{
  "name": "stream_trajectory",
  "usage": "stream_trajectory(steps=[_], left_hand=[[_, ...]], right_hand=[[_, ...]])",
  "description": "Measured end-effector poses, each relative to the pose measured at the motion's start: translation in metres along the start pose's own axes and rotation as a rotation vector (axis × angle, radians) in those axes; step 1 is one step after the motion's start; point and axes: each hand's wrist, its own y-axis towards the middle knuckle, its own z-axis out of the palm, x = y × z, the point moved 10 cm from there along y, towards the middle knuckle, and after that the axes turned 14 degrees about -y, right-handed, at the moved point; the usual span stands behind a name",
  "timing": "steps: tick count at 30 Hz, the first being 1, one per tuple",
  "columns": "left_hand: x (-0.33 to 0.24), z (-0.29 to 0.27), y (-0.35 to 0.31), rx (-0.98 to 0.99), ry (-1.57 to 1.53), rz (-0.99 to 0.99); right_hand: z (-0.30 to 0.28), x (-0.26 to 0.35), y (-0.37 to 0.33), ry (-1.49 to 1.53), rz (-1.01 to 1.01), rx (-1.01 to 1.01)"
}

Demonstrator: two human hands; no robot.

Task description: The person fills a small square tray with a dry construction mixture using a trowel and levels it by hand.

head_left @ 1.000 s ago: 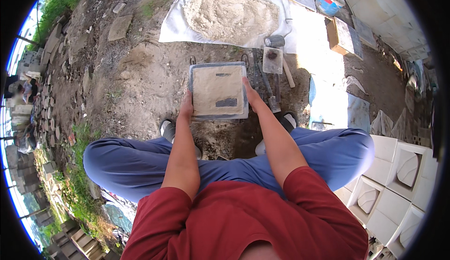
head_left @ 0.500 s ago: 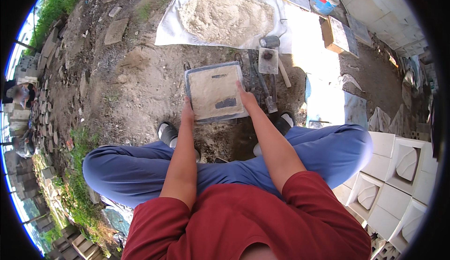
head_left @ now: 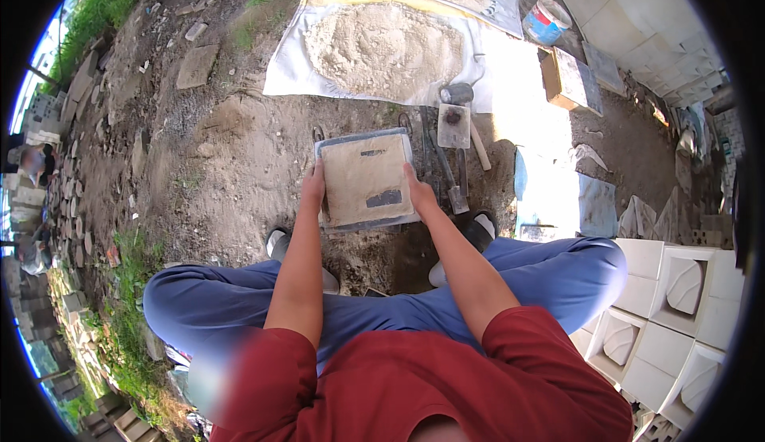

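A square, dark-rimmed mould point(head_left: 327, 223) filled level with a pale sandy mix point(head_left: 362, 179) lies in front of me between my feet. Two dark patches show through the mix, a small one near the far edge and a bigger one near the close right corner. My left hand point(head_left: 313, 185) grips the left side of the mould, and my right hand point(head_left: 421, 193) grips its right side. The fingers beneath the rim are hidden. Right of the mould lie a flat square trowel point(head_left: 454, 126), a mallet point(head_left: 457, 94) and a small scraper-like tool point(head_left: 458, 200).
Beyond the mould, a white sheet point(head_left: 283, 76) bears a heap of pale sandy powder point(head_left: 386, 48); a second heap lies behind it. A bucket point(head_left: 547, 20) and a wooden box point(head_left: 560, 80) stand at the far right. Pale patterned blocks point(head_left: 637, 267) are stacked at near right.
The whole view has shifted, so the mould and ground sit lower in the picture. My left hand is farther forward along the mould's left side. Both hands keep their hold.
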Motion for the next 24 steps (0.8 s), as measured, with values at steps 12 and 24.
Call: stream_trajectory(steps=[12, 24], left_hand=[[0.005, 0.018, 0.070, 0.146, -0.511, -0.280], [-0.002, 0.014, 0.071, 0.093, -0.386, -0.145]], right_hand=[[0.011, -0.018, -0.035, 0.166, 0.077, -0.122], [-0.030, 0.004, -0.056, 0.026, -0.052, -0.619]])
